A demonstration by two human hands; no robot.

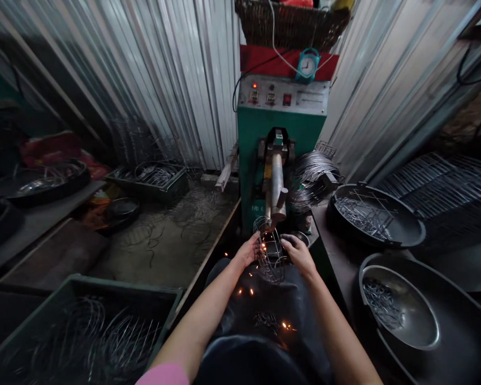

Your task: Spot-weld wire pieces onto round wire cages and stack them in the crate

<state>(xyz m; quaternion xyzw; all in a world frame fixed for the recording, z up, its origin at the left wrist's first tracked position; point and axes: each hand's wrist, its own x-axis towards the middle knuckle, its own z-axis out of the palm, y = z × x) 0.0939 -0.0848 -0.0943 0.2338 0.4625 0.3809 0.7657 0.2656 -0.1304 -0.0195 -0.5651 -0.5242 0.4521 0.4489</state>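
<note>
A small round wire cage (271, 255) sits under the metal arm of a green welding machine (279, 155). My left hand (249, 249) grips its left side and my right hand (299, 252) grips its right side, both with fingers curled on the wires. Orange sparks (285, 326) fall onto the dark apron over my lap. The arm's tip (278, 213) touches the top of the cage.
Dark bowls with short wire pieces (374, 216) (396, 307) stand on the right bench. A bundle of wire rings (315, 176) hangs beside the machine. A green crate of wire rings (84, 331) sits at lower left, another crate (152, 179) farther back. Corrugated metal walls surround everything.
</note>
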